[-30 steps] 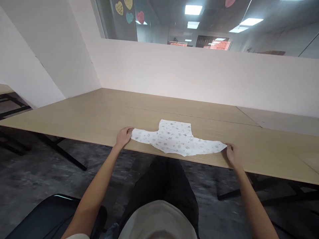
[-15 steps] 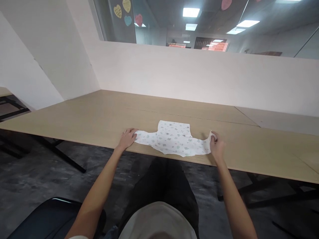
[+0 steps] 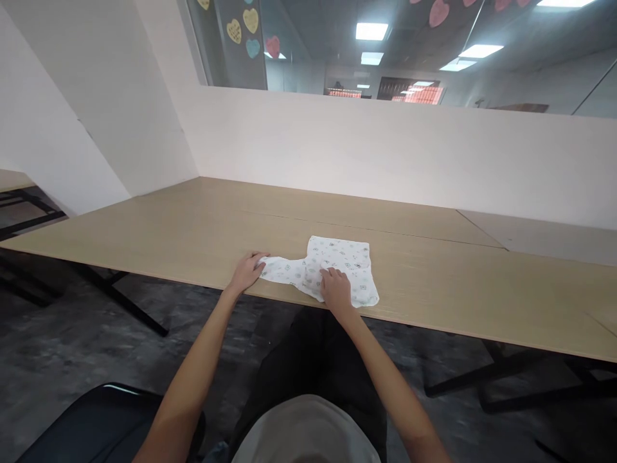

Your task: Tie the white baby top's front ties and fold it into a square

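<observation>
A small white baby shirt [image 3: 344,260] with a pale printed pattern lies near the front edge of a light wooden table [image 3: 202,231]. Its right sleeve is folded in over the body; the left sleeve still stretches out sideways. My left hand [image 3: 247,271] rests on the end of the left sleeve, fingers curled on the cloth. My right hand [image 3: 335,289] lies on the folded-over part near the shirt's middle, fingers closed on the fabric.
A white partition [image 3: 385,154] runs along the table's far side, with glass and paper hearts above. A black chair seat [image 3: 101,418] is at lower left. Black table legs [image 3: 120,296] stand on the grey floor.
My right hand has carried the right sleeve leftward and laid it across the shirt's body. My left hand has stayed at the left sleeve end.
</observation>
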The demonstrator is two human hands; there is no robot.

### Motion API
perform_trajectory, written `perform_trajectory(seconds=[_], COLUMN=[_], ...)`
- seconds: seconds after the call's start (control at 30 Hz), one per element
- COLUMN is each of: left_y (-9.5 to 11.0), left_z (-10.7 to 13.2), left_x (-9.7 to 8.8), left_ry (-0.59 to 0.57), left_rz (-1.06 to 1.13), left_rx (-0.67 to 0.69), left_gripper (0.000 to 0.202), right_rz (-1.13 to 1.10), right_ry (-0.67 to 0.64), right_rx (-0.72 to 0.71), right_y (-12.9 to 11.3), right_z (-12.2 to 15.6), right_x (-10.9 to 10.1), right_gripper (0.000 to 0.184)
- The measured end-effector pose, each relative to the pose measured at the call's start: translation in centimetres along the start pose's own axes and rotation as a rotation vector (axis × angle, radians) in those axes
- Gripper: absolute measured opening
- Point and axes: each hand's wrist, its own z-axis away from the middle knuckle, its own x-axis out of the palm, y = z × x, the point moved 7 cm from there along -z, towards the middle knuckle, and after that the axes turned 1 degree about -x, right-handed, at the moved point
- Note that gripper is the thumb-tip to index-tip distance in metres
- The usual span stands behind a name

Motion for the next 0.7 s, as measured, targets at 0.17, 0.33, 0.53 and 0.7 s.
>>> perform_trajectory(seconds=[0.17, 0.33, 0.53, 0.7], left_y=[0.1, 0.6, 9.4, 19.9], left_z=[0.2, -0.3, -3.4, -4.3], left_x=[-0.7, -0.4, 0.2, 5.5], left_ry=[0.08, 0.166, 0.249, 0.003], left_rz=[0.162, 0.642, 0.89, 0.856], left_rx=[-0.037, -0.26, -0.224, -0.047], left_gripper=[0.044, 0.059, 0.057, 0.053], right_rz=[0.02, -0.091, -0.363, -0.632], right_ry=[-0.033, -0.058, 0.077, 0.276], right_rx=[0.039, 0.077, 0.091, 0.243], right_y=[-0.4, -0.4, -0.3, 2.3], right_z=[0.3, 0.5, 1.5, 2.7], right_x=[0.6, 0.3, -1.7, -4.8], right_gripper=[0.027, 0.031, 0.036, 0.039])
